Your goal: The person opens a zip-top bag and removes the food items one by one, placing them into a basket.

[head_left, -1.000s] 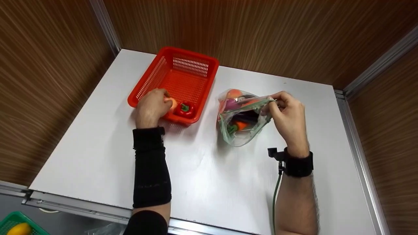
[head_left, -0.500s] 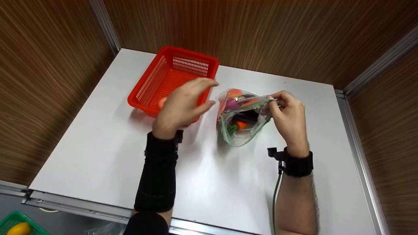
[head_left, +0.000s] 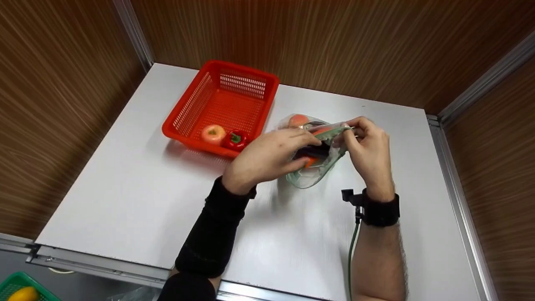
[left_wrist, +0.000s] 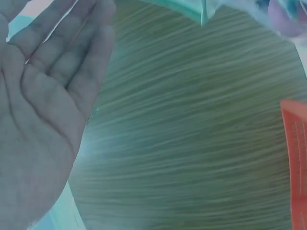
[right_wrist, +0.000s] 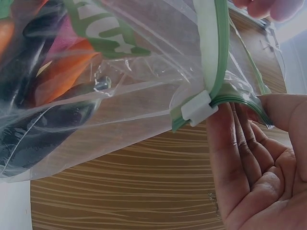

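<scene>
My right hand (head_left: 370,150) pinches the mouth of a clear slider bag (head_left: 305,182) between thumb and fingers. In the right wrist view the grip is at the green zip strip (right_wrist: 221,48), beside its white slider (right_wrist: 199,108). My left hand (head_left: 267,154) reaches over the bag's mouth, fingers extended and nothing in the palm; it covers part of the bag. Through the plastic show a dark eggplant (right_wrist: 53,127), an orange piece (right_wrist: 67,72) and other produce. Left of the bag, a red basket (head_left: 184,100) holds an apple (head_left: 213,134) and a red bell pepper (head_left: 236,140).
Everything stands on a white tabletop (head_left: 121,188) walled by wood-grain panels (head_left: 292,42) at the back and sides. Below the front left edge is a green basket (head_left: 12,288) with a yellow item (head_left: 24,294). A green cable (head_left: 353,251) runs along my right forearm.
My left hand let go of the apple in the red basket and moved right to the bag's mouth. The apple stays in the basket. My right hand keeps its pinch on the bag.
</scene>
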{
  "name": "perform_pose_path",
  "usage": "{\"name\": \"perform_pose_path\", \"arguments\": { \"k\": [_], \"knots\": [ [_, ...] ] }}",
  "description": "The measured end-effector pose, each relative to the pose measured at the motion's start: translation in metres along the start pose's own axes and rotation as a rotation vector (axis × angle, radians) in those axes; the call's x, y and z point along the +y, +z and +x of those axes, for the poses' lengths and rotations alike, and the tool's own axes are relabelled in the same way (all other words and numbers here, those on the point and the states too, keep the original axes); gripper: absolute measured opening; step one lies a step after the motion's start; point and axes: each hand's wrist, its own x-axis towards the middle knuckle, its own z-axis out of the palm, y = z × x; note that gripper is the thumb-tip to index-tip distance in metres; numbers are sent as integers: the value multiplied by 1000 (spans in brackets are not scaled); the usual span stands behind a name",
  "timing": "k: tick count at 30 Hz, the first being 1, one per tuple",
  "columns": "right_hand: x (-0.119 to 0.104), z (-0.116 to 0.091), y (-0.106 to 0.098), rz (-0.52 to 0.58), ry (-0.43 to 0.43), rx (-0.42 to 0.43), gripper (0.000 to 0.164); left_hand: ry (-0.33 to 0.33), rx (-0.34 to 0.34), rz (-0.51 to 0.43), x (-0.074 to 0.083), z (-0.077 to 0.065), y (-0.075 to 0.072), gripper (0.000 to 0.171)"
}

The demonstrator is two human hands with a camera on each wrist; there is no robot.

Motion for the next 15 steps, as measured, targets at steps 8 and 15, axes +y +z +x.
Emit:
{"name": "perform_pose_path", "arguments": {
  "k": [8, 15],
  "knots": [
    [-1, -1, 1, -18, -20, 6, 20, 12, -94, -32, 3, 11, 18, 31],
    [-4, -3, 2, -24, -24, -11, 20, -64, -148, 61, 5, 22, 41, 22]
  ]
}}
